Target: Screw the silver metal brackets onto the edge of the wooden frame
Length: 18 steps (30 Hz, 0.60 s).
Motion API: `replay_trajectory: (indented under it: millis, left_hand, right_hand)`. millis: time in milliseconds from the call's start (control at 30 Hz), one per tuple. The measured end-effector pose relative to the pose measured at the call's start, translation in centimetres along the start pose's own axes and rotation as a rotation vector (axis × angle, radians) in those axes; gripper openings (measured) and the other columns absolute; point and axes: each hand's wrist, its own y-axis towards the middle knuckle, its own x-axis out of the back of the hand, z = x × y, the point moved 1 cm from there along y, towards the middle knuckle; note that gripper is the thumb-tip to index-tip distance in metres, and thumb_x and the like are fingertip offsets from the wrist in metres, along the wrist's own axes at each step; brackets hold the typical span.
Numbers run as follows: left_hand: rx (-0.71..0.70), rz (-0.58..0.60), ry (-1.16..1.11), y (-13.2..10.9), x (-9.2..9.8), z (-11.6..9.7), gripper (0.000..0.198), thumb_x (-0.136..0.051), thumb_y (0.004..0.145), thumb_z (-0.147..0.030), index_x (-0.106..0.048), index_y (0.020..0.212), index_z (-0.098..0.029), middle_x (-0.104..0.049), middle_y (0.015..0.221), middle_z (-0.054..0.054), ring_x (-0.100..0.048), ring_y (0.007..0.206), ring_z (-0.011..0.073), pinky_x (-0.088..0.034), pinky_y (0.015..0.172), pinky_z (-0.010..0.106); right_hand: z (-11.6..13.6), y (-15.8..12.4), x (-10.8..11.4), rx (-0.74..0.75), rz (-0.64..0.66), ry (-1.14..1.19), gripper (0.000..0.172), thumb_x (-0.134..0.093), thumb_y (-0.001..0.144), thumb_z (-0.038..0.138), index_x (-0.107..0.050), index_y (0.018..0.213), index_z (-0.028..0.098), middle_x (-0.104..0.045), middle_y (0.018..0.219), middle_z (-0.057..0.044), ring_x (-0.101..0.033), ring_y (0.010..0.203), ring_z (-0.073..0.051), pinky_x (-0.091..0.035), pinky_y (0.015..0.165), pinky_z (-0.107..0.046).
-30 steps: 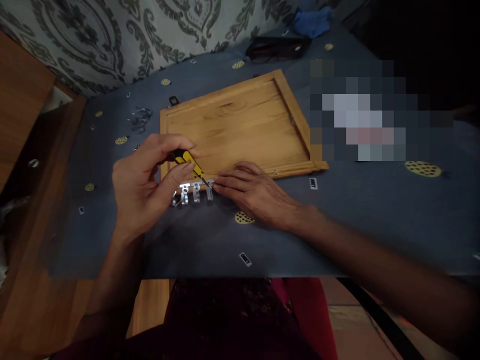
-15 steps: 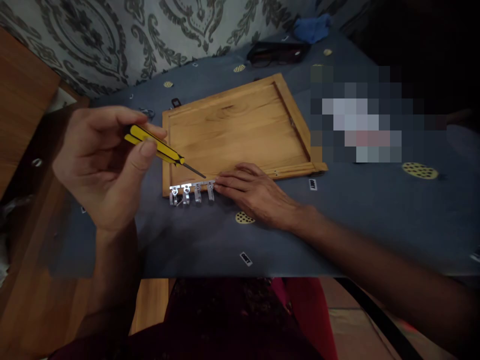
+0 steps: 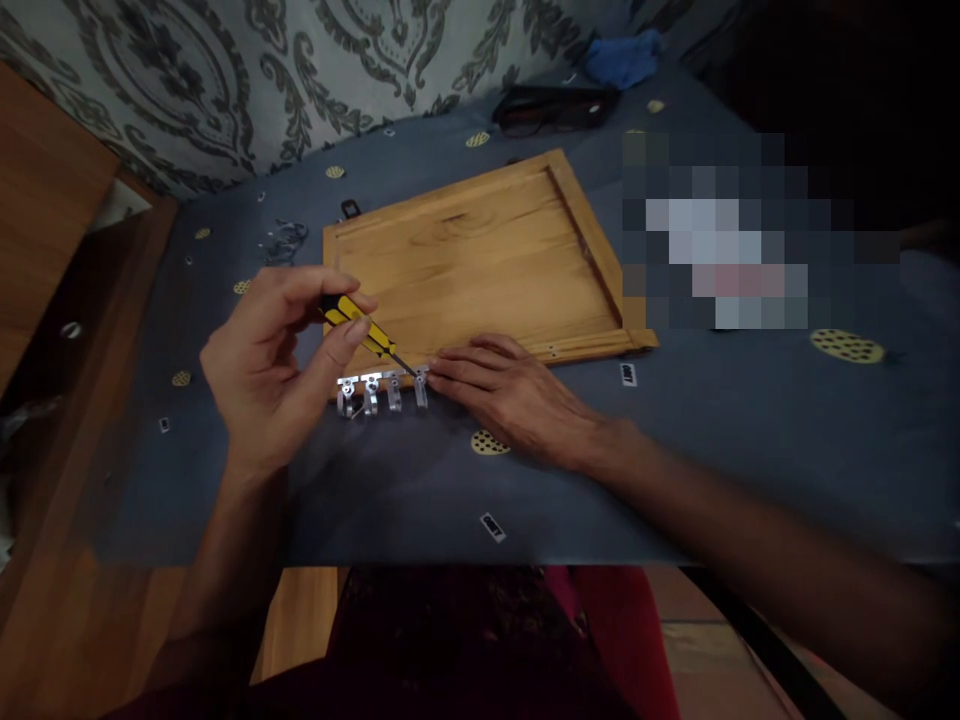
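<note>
My left hand pinches a screwdriver with a yellow and black handle. Its tip meets the rightmost of several silver metal hooks in a row along the near edge of a wooden framed board. The board lies on the table with a raised rim. My right hand rests flat on that near rim, fingers stretched out. Its fingertips touch the right end of the last hook's plate, or lie right beside it; which one is hidden.
A blue patterned cloth covers the table. Loose small metal pieces lie beyond the board's left corner. Farther back are a dark case with glasses and a blue cloth. Someone sits at the right, blurred out.
My left hand has moved right and down with the screwdriver, bringing the tip from above the board onto the rightmost hook. My right hand has stayed in place.
</note>
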Motion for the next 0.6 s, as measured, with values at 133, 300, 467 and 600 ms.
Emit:
replay_trajectory:
  millis: [133,300,467,600]
  left_hand:
    - [0.029,0.009,0.022,-0.02,0.06,-0.30,0.029,-0.080,0.092,-0.020,-0.079,0.116,-0.035,-0.076,0.100,0.000,-0.076,0.089,0.0187,-0.065,0.078,0.034]
    - [0.068,0.007,0.042,-0.01,0.22,-0.65,0.030,-0.081,0.092,-0.023,-0.078,0.116,-0.040,-0.075,0.101,-0.002,-0.076,0.089,0.0176,-0.067,0.080,0.034]
    - [0.056,-0.014,0.062,0.10,0.11,-0.72,0.029,-0.081,0.091,-0.019,-0.080,0.115,-0.037,-0.075,0.098,-0.002,-0.077,0.087,0.0173,-0.068,0.077,0.034]
    - [0.004,-0.012,0.051,0.16,0.11,-0.84,0.037,-0.080,0.088,-0.006,-0.081,0.117,-0.029,-0.078,0.096,-0.001,-0.076,0.086,0.0163,-0.068,0.074,0.034]
  right_hand:
    - [0.16,0.06,0.26,0.001,0.011,0.015,0.035,-0.052,0.102,0.009,-0.067,0.134,0.011,-0.075,0.136,-0.013,-0.068,0.129,-0.027,-0.052,0.108,-0.051]
    - [0.16,0.02,0.49,-0.021,0.022,0.036,0.037,-0.051,0.102,0.008,-0.067,0.135,0.014,-0.075,0.136,-0.011,-0.067,0.131,-0.025,-0.052,0.111,-0.050]
    - [0.12,-0.16,0.37,-0.023,0.017,0.024,0.035,-0.050,0.104,0.010,-0.067,0.134,0.016,-0.075,0.137,-0.008,-0.067,0.132,-0.024,-0.052,0.115,-0.047]
    - [0.28,-0.30,0.54,-0.034,-0.006,0.037,0.035,-0.050,0.103,0.009,-0.069,0.132,0.015,-0.076,0.135,-0.009,-0.067,0.133,-0.024,-0.052,0.117,-0.047]
